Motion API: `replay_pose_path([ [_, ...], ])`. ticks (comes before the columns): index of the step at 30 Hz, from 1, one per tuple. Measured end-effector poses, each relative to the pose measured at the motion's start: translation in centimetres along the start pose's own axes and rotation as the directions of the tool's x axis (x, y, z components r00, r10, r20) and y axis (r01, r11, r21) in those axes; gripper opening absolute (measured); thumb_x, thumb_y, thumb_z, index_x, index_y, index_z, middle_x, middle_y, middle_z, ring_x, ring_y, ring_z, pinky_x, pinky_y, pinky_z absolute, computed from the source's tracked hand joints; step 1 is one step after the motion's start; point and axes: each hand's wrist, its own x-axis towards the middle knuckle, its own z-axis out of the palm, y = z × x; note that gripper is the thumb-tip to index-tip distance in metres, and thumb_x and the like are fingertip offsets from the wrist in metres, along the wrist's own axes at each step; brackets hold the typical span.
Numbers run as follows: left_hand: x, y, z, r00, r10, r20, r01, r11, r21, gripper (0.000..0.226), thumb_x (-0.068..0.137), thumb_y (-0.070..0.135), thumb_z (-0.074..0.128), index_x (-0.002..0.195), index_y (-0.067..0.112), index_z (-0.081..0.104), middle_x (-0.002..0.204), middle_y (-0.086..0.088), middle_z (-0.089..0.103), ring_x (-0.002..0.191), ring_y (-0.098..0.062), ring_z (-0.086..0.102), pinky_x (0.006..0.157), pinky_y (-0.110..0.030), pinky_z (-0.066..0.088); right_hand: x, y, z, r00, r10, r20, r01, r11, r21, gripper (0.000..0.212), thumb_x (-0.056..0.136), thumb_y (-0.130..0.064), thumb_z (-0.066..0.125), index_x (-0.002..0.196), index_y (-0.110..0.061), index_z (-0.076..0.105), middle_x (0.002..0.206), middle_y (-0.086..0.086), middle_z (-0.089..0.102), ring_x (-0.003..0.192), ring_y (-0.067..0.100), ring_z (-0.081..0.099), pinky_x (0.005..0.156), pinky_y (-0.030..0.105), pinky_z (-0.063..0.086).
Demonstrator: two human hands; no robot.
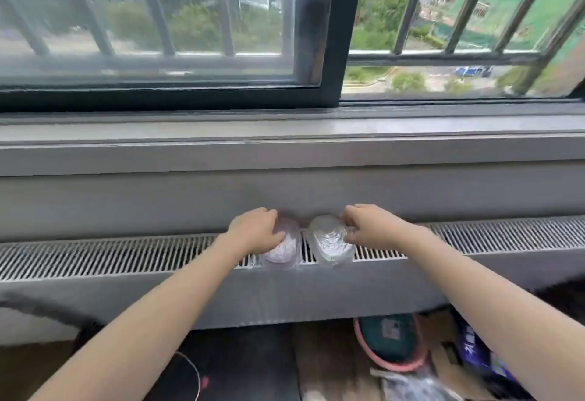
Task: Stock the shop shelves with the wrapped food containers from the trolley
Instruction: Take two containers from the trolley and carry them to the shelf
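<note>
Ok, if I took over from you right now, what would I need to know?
Left hand grips the pinkish wrapped container. Right hand grips the clear wrapped container. Both containers sit side by side, a small gap between them, on the slatted grille under the window.
Done: these two are about placed.
Left: let go, then fetch more. No trolley or shop shelves are in view; blurred clutter lies on the floor.
</note>
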Motion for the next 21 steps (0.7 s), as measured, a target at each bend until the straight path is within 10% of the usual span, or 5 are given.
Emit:
replay_pose_path([
  [11, 6.9, 3.2, 9.7, 0.874, -0.48, 0.079, 0.485, 0.871, -0.079, 0.116, 0.074, 0.074, 0.055, 0.148, 0.002, 0.002, 0.146, -0.022, 0.025, 0.131, -0.037, 0.037, 0.102, -0.044, 0.037, 7.4, 1.6, 9.7, 0.929, 0.345, 0.134, -0.37, 0.876, 0.31, 0.122, 0.071, -0.066, 0.066, 0.149, 0.0, 0.0, 0.151, 0.02, 0.02, 0.14, 0.032, 0.021, 0.11, 0.039, 0.028],
  [21, 7.5, 1.7, 11.1, 0.861, -0.509, 0.005, 0.502, 0.847, -0.176, 0.113, 0.071, 0.055, 0.068, 0.148, 0.004, 0.002, 0.151, -0.013, 0.018, 0.136, -0.032, 0.025, 0.105, -0.051, 0.029, 9.7, 0.1, 12.4, 0.893, 0.447, 0.056, -0.444, 0.85, 0.285, 0.125, 0.069, -0.058, 0.073, 0.147, -0.001, -0.006, 0.149, 0.019, 0.018, 0.138, 0.03, 0.021, 0.107, 0.045, 0.027],
])
